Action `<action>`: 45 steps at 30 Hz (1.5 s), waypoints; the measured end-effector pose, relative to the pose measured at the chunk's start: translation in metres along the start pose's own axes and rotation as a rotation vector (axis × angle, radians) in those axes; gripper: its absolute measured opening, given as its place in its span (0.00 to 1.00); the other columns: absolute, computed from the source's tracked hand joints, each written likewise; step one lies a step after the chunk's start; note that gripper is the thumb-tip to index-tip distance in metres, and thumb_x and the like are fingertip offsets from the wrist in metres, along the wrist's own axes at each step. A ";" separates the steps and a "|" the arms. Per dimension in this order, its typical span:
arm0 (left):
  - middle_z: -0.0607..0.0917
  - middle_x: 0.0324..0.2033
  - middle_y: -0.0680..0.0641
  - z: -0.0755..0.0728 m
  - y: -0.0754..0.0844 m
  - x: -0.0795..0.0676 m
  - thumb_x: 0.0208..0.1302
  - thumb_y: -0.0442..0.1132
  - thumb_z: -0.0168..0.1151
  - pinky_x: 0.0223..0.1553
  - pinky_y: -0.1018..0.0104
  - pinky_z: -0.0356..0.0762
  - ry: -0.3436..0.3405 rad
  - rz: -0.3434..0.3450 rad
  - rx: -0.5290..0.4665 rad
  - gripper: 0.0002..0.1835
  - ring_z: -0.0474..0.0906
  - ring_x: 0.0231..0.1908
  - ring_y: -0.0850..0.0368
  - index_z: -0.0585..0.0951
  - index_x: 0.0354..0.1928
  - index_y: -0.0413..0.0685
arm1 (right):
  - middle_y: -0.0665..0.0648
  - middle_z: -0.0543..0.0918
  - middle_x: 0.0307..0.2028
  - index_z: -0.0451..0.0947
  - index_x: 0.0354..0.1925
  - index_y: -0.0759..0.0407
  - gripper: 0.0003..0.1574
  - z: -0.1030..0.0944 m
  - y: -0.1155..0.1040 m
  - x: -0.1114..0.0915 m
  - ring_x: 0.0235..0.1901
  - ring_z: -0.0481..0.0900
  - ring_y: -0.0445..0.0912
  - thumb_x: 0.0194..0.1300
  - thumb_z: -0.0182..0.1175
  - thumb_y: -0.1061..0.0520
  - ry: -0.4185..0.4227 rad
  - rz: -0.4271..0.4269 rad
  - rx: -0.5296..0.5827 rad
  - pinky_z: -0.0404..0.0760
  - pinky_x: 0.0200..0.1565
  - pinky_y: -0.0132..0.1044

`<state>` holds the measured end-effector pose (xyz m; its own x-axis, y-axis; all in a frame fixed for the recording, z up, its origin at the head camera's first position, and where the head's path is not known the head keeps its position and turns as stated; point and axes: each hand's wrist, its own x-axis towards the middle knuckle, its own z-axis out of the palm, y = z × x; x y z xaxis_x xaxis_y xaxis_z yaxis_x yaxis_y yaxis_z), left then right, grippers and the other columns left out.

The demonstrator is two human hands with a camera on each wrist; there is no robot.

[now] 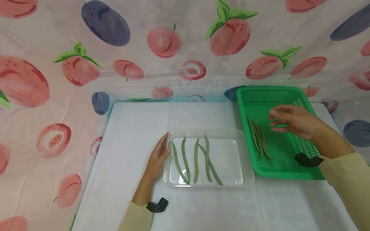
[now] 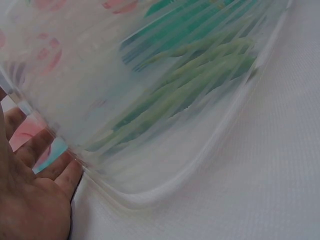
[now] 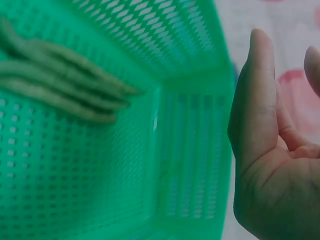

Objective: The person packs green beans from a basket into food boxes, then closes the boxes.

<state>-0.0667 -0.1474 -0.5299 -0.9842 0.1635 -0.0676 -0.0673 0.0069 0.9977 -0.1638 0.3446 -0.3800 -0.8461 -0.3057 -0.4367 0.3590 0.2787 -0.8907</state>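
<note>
A clear plastic container (image 1: 234,183) holds several green beans (image 1: 196,160), laid side by side, with two of them crossing. My left hand (image 1: 157,157) rests against its left wall, fingers stretched along the outside. Through the cloudy wall in the left wrist view, the beans (image 2: 175,90) look blurred. Over the green basket (image 1: 284,173) hovers my right hand (image 1: 297,122), its fingers loosely bent and holding nothing. More green beans (image 1: 260,138) lie bunched at the left of the basket floor. In the right wrist view, that bunch (image 3: 60,75) is at upper left, apart from the hand.
A white cloth covers the table (image 1: 130,128). Fruit-printed fabric (image 1: 124,86) hangs at the back and sides. The basket stands immediately right of the container, its wall rising beside the container's right edge. A black strap (image 1: 307,159) circles each wrist.
</note>
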 end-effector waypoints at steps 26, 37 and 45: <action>0.64 0.77 0.56 0.000 0.001 0.000 0.77 0.45 0.54 0.71 0.44 0.66 -0.002 0.003 -0.005 0.30 0.61 0.77 0.50 0.61 0.77 0.75 | 0.54 0.78 0.58 0.51 0.74 0.70 0.45 -0.017 0.060 0.038 0.51 0.84 0.40 0.78 0.54 0.42 -0.028 0.213 -0.139 0.83 0.60 0.45; 0.65 0.77 0.56 0.000 0.003 0.000 0.78 0.44 0.53 0.71 0.44 0.67 0.005 0.001 0.009 0.30 0.61 0.77 0.50 0.62 0.77 0.75 | 0.57 0.76 0.62 0.56 0.73 0.70 0.46 -0.021 0.067 0.044 0.51 0.84 0.41 0.75 0.58 0.40 -0.023 0.259 -0.172 0.83 0.59 0.43; 0.65 0.77 0.53 0.001 0.003 -0.002 0.77 0.43 0.53 0.71 0.41 0.66 0.017 -0.003 0.033 0.30 0.61 0.77 0.47 0.62 0.77 0.73 | 0.72 0.62 0.74 0.55 0.74 0.71 0.49 -0.014 0.068 0.048 0.54 0.82 0.44 0.74 0.59 0.39 -0.030 0.282 -0.211 0.83 0.59 0.44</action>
<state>-0.0651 -0.1471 -0.5268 -0.9867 0.1465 -0.0704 -0.0652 0.0401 0.9971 -0.1858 0.3613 -0.4599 -0.7120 -0.2156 -0.6683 0.4854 0.5368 -0.6902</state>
